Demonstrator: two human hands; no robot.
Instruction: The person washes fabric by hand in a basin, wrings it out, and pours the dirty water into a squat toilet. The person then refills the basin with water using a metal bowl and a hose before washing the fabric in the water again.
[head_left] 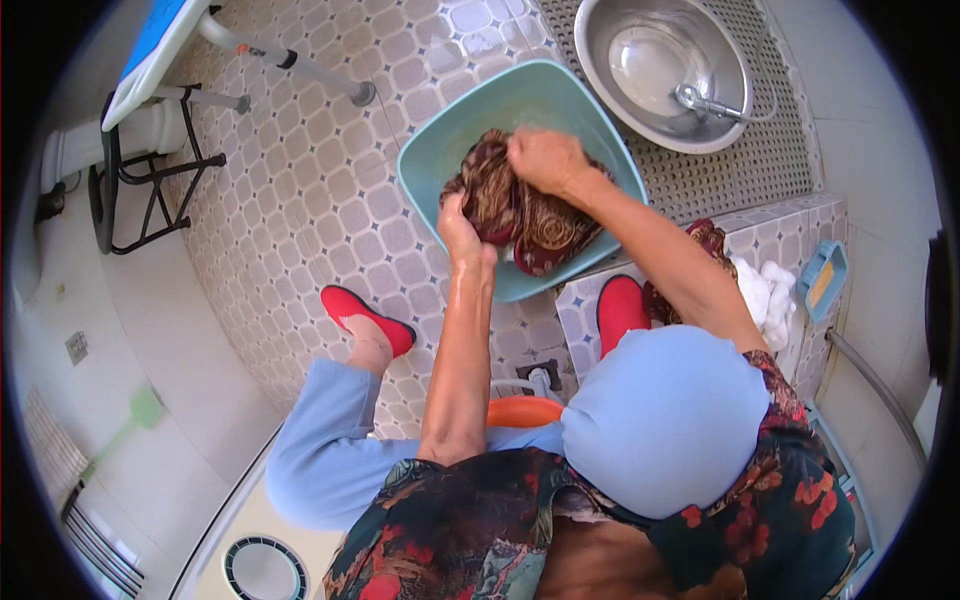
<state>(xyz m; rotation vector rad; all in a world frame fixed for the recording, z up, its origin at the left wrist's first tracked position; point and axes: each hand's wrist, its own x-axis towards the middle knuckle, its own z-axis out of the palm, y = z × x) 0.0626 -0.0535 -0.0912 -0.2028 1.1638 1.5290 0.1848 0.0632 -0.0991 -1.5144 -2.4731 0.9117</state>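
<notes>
A dark red and brown patterned cloth is bunched up inside a pale teal plastic basin on the floor. My left hand grips the near left part of the cloth, its forearm wet. On the cloth's upper side, my right hand is closed in a fist around a fold. Part of the cloth hangs down to the right, with its round pattern showing. The basin's bottom is partly hidden by the cloth and my arms.
Up right, a metal bowl holding a shower head stands on a perforated mat. White cloth and a blue soap dish lie on the tiled step at right. An orange tub sits below me; a black folding frame stands left.
</notes>
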